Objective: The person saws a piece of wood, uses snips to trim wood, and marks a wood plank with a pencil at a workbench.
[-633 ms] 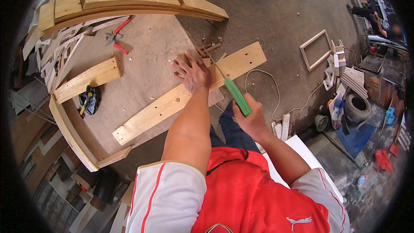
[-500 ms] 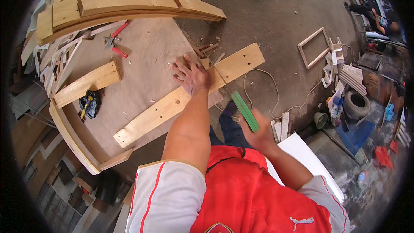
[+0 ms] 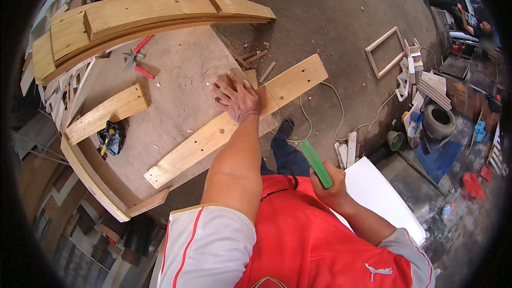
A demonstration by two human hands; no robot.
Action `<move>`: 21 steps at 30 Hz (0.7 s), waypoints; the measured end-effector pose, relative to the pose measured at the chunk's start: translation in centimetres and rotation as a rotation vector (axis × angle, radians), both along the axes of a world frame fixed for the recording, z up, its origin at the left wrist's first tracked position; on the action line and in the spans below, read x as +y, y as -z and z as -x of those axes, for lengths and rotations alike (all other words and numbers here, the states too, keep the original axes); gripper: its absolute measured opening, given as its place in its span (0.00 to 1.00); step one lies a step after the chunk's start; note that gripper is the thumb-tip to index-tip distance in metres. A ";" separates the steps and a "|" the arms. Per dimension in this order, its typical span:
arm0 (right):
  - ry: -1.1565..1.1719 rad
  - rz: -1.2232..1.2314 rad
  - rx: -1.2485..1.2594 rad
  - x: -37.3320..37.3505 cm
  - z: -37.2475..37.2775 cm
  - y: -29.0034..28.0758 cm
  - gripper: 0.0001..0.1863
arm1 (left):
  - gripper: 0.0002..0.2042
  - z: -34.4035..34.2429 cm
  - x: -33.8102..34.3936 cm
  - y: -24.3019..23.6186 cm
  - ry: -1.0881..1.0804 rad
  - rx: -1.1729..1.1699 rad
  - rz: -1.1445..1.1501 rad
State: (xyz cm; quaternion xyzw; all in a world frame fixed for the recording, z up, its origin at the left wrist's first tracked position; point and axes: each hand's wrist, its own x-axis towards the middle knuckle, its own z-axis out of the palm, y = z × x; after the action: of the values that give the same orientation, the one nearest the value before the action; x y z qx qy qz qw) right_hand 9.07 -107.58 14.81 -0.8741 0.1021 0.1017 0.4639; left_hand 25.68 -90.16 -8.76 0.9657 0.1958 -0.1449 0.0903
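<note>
My left hand (image 3: 237, 98) rests with fingers spread at the upper edge of a long pale plank (image 3: 194, 149), which lies diagonally over a plywood sheet (image 3: 176, 80), its right end past the sheet's edge. A short offcut (image 3: 250, 78) lies just above my hand. My right hand (image 3: 332, 186) grips the green handle (image 3: 314, 161) of what looks like a saw, low and right of the plank. Its thin blade reaches toward the plank and is hard to make out. Red-handled snips (image 3: 144, 72) and a black bag (image 3: 114, 137) with a yellow-handled tool lie on the plywood.
Stacked curved beams (image 3: 154, 13) span the top left, a curved piece (image 3: 93, 178) lower left. A cord (image 3: 338, 125) loops on the floor (image 3: 320, 16). A wooden frame (image 3: 372, 61), tire (image 3: 438, 125) and white board (image 3: 378, 197) are at right; another person (image 3: 469, 24) is at upper right.
My right hand has moved down and to the right, drawing the green handle back from the plank toward my body. My left hand stays spread at the plank, in much the same place.
</note>
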 end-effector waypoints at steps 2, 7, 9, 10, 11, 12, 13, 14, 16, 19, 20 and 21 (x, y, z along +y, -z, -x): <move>-0.042 0.061 -0.071 0.2 -0.9 2.9 0.07 | 0.31 -0.3 -0.5 -0.1 0.011 -0.021 0.000; -0.009 -0.019 -0.050 3.7 -9.5 8.9 0.10 | 0.31 -0.2 -1.1 -0.3 0.050 -0.027 0.034; 0.028 -0.039 -0.016 3.0 -7.8 6.2 0.09 | 0.31 0.0 -0.5 -0.5 0.027 -0.004 0.049; 0.064 -0.065 0.012 2.3 -6.4 4.6 0.08 | 0.31 -0.1 -0.2 -0.4 0.002 0.013 0.058; 0.042 -0.042 0.075 1.3 -4.4 2.1 0.08 | 0.31 0.2 0.1 -0.2 -0.001 0.017 0.056; 0.022 -0.020 0.134 0.4 -2.5 0.1 0.07 | 0.31 0.5 0.4 0.2 0.006 -0.017 0.020; 0.028 -0.028 0.112 -0.2 -1.3 -0.5 0.07 | 0.31 0.3 0.2 0.5 0.015 -0.057 -0.012; 0.037 -0.033 0.092 -0.5 -0.8 -0.8 0.07 | 0.31 0.0 -0.2 0.4 0.017 -0.060 -0.008; -0.052 0.063 -0.039 0.6 -3.5 3.2 0.07 | 0.32 -0.2 -0.7 -0.2 0.014 -0.043 0.024; -0.004 0.005 -0.008 3.5 -9.9 8.2 0.06 | 0.32 -0.4 -1.1 -0.3 0.043 0.028 0.010; 0.027 -0.016 0.007 4.2 -10.8 8.2 0.06 | 0.32 -0.4 -1.0 -0.3 0.046 0.024 0.010; 0.024 -0.015 0.003 4.0 -10.3 7.4 0.06 | 0.32 -0.3 -0.9 -0.5 0.043 0.003 -0.007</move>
State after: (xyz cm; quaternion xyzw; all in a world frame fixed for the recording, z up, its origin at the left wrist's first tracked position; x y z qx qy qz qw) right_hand 19.34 -103.57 7.40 -0.8690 0.1126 0.0981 0.4717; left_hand 25.93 -91.10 -8.24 0.9698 0.1754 -0.1475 0.0837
